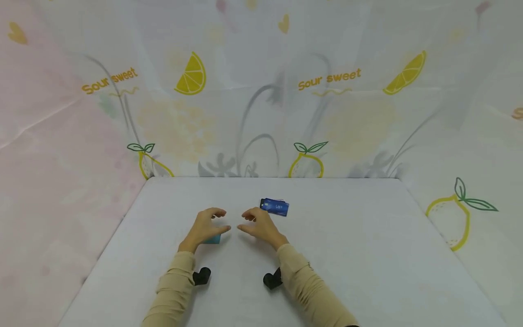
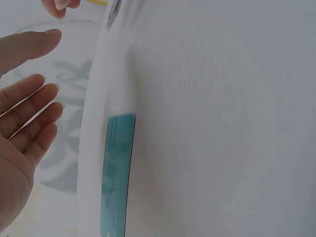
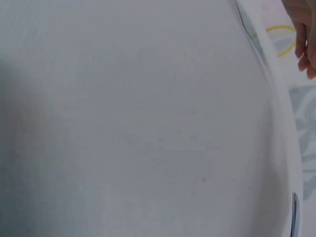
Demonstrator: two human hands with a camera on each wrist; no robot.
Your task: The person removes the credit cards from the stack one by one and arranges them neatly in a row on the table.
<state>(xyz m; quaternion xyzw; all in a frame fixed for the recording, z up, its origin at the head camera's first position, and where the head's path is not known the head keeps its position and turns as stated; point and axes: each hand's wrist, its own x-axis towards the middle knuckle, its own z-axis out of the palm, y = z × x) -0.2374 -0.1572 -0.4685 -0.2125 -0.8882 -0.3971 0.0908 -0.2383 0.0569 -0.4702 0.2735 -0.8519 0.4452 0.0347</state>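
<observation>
My left hand [image 1: 205, 228] hovers over the left of the white table, fingers loosely bent and thumb pointing right, holding nothing. Partly behind it in the head view, a teal card [image 1: 212, 239] lies flat; the left wrist view shows more of this card [image 2: 117, 173], apart from the palm. Facing the left hand across a small gap is my right hand [image 1: 262, 226], also slightly bent and holding nothing. Just beyond the right hand rests a blue card [image 1: 276, 207] marked VIP, overlapping other cards. Which hand shows at the right wrist view's upper right edge I cannot tell.
The white table [image 1: 359, 250] meets a printed cloth backdrop [image 1: 245, 113] with lemon pictures at its back and sides. A black wrist mount [image 1: 202, 276] sticks out from the left sleeve, and another black mount [image 1: 272, 279] from the right one.
</observation>
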